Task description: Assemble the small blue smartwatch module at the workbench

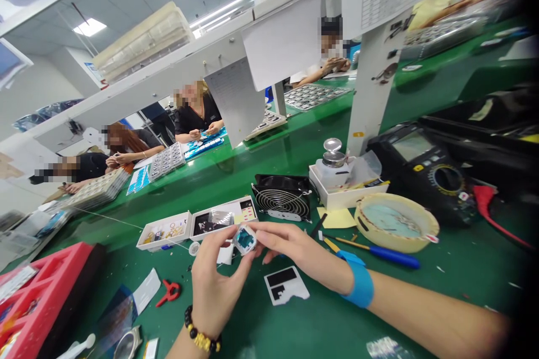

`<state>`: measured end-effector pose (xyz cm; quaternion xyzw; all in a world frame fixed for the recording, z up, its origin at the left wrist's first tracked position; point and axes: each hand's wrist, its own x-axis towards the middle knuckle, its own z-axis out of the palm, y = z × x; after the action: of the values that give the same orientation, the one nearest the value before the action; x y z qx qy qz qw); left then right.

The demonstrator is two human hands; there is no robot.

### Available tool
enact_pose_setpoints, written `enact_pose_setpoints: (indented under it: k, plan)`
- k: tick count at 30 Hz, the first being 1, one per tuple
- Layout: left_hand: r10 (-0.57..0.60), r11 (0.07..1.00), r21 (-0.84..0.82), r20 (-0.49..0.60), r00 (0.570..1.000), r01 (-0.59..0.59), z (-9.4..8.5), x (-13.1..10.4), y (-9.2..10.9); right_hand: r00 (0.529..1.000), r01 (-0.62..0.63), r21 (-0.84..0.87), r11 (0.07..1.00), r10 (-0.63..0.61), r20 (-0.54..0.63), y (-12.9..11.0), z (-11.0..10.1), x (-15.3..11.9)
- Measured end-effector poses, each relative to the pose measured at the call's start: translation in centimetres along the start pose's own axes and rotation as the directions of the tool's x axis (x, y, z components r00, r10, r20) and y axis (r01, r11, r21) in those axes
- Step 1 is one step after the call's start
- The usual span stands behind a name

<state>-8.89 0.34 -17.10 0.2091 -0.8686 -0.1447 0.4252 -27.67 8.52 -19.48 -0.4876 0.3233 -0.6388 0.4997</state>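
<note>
The green workbench (295, 325) is carrying all items in view, and co-workers are sitting along its far side behind stacked trays. A black multimeter (425, 168) is lying at the right, with a round yellow-rimmed dish (396, 221) just in front of it. A small black fan (283, 196) is standing behind the hands, beside two shallow white parts boxes (197, 225). A blue-handled screwdriver (385, 255) is lying near the right wrist. The left hand (214, 283) and the right hand (290, 247) are meeting above the bench, both pinching a small white square component (245, 239) with a blue centre between their fingertips, left thumb and forefinger pressing one side, right fingers closing on the other.
</note>
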Motion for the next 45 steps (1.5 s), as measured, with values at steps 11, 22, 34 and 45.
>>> enact_pose_setpoints:
  k: [11, 22, 34, 45]
  plan:
    - [-0.054, 0.994, -0.095, 0.067, 0.996, 0.06, 0.41, -0.15, -0.51, 0.999, 0.038, -0.122, 0.992, -0.038, 0.009, 0.21, 0.17, -0.36]
    - [-0.024, 0.996, -0.084, 0.076, 0.997, 0.031, 0.37, 0.19, -0.32, 1.0, 0.017, -0.129, 0.992, -0.017, 0.004, 0.11, 0.2, -0.26]
    - [0.025, 0.999, 0.034, 0.057, 0.998, -0.027, 0.02, 0.12, 0.19, 0.999, 0.011, -0.1, 0.995, -0.007, 0.038, -0.05, 0.44, -0.26]
    - [0.054, 0.998, 0.04, 0.046, 0.997, -0.056, -0.04, 0.17, 0.3, 0.998, 0.021, -0.082, 0.996, -0.016, 0.063, 0.03, 0.31, -0.09]
